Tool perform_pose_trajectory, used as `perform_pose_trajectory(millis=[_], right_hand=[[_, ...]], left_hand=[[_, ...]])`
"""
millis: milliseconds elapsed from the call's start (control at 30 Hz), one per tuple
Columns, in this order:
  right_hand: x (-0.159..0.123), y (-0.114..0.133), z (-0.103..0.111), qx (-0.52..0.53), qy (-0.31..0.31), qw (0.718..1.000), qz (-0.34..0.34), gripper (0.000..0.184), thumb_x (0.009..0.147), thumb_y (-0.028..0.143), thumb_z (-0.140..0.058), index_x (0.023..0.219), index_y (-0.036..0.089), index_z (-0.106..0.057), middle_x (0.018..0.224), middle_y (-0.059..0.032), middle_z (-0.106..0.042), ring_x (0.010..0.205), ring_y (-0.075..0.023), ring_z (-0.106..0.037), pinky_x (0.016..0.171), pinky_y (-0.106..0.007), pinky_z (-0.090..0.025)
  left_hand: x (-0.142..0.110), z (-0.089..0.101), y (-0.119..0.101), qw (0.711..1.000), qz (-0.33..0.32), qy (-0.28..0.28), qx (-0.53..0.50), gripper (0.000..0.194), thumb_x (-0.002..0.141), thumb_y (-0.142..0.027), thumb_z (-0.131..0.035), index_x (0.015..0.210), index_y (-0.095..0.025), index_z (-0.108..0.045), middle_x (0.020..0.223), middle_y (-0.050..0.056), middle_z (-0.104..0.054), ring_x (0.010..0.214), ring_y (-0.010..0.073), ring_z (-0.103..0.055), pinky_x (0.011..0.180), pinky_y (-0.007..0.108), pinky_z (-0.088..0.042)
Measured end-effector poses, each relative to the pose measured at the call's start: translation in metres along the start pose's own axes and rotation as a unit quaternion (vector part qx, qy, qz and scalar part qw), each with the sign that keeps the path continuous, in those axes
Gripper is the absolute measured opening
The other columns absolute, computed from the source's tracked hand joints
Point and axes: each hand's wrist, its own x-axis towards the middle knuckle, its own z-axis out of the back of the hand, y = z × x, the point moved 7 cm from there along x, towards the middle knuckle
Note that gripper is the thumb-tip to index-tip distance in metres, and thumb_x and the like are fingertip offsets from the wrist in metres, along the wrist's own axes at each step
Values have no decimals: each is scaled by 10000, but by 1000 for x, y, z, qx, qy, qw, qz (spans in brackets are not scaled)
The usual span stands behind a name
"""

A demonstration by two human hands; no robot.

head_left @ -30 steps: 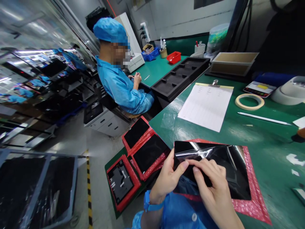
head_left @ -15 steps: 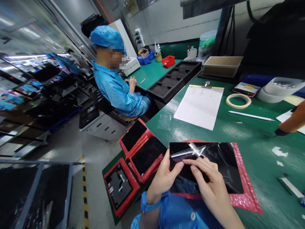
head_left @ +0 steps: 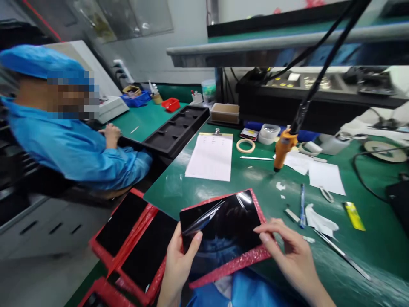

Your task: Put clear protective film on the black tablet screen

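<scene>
My left hand (head_left: 180, 256) grips the left edge of a glossy black tablet screen (head_left: 226, 221), thumb on its face and the other fingers partly hidden behind. Glare and a crease-like line run across the surface, apparently from clear film. Beneath the screen lies a red bubble-wrap sheet (head_left: 231, 266), showing along the top, right and lower edges. At the screen's right edge is my right hand (head_left: 289, 251). Its thumb and index fingertips are drawn close together, the other fingers curled; whatever they pinch is too small to make out.
More black screens (head_left: 148, 247) on red wrap lie at lower left. A co-worker (head_left: 70, 140) in blue sits beyond them. On the green bench are a clipboard (head_left: 211, 155), a tape roll (head_left: 246, 146), tweezers (head_left: 343, 256) and a blue pen (head_left: 302, 207). An orange electric screwdriver (head_left: 284, 149) hangs above.
My right hand has moved from the screen's left part to its right edge. The screen now tilts, right side higher. The camera view has swung right, showing more of the bench.
</scene>
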Motion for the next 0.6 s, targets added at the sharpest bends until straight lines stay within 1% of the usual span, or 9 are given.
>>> perform_pose_trajectory(millis=[67, 100, 167, 200, 267, 367, 433, 500, 600], right_hand=[[0, -23, 38, -63, -31, 997, -38, 432, 1343, 529, -683, 1063, 250, -858, 959, -16, -782, 765, -219, -756, 690, -274, -613], [-1, -36, 57, -92, -42, 993, -58, 483, 1313, 621, -712, 1046, 249, -866, 952, -26, -785, 747, -231, -754, 646, -284, -594], [-4, -63, 93, -149, -67, 981, -103, 682, 1211, 864, -729, 964, 242, -858, 860, -49, -752, 623, -238, -674, 550, -320, -509], [-6, -76, 109, -174, -81, 973, -127, 770, 1159, 960, -713, 937, 236, -850, 796, -56, -718, 576, -242, -634, 509, -331, -440], [-12, -101, 131, -214, -93, 957, -171, 914, 1026, 1117, -693, 898, 224, -838, 735, -72, -667, 551, -260, -606, 503, -341, -364], [-21, -129, 143, -253, -105, 934, -228, 1052, 830, 1255, -652, 875, 216, -811, 828, -119, -703, 617, -295, -630, 573, -349, -403], [-24, -143, 143, -267, -108, 922, -260, 1066, 744, 1268, -635, 864, 222, -799, 880, -139, -715, 658, -309, -630, 610, -363, -432], [-23, -152, 139, -263, -94, 916, -289, 992, 725, 1202, -635, 847, 233, -808, 903, -146, -716, 694, -324, -634, 635, -389, -465], [-20, -153, 135, -234, -68, 915, -321, 824, 707, 1056, -651, 812, 251, -797, 921, -153, -732, 772, -369, -676, 693, -454, -540]], left_hand=[[6, 0, 5, 1000, 18, 8, 4, 697, 759, -733, -1102, 1200, -239, -884, 1244, 104, -938, 1237, 359, -893, 1115, 402, -723], [8, 0, 7, 1000, 22, 9, 6, 711, 747, -743, -1105, 1198, -239, -886, 1229, 101, -940, 1218, 356, -896, 1103, 402, -727], [8, -1, 10, 1000, 19, -7, 4, 725, 768, -759, -1089, 1234, -244, -883, 1245, 94, -938, 1223, 346, -892, 1119, 400, -719], [7, -2, 11, 1000, 16, -16, 3, 730, 785, -767, -1077, 1258, -247, -879, 1272, 91, -935, 1243, 341, -886, 1142, 399, -708], [5, -4, 12, 999, 9, -32, 2, 741, 805, -776, -1062, 1294, -252, -873, 1329, 92, -925, 1287, 340, -872, 1184, 405, -687], [2, -8, 14, 1000, 5, -28, 6, 736, 801, -772, -1066, 1274, -241, -878, 1302, 97, -930, 1232, 337, -887, 1153, 402, -705], [2, -7, 14, 999, -9, -31, 5, 706, 812, -742, -1073, 1265, -236, -878, 1270, 91, -937, 1178, 314, -902, 1106, 365, -721], [2, -3, 13, 999, -30, -41, 1, 689, 800, -703, -1094, 1254, -232, -878, 1237, 83, -944, 1142, 297, -916, 1053, 321, -733], [0, -2, 9, 999, -42, -34, 4, 655, 767, -639, -1126, 1202, -213, -882, 1174, 92, -953, 1059, 303, -937, 981, 324, -762]])
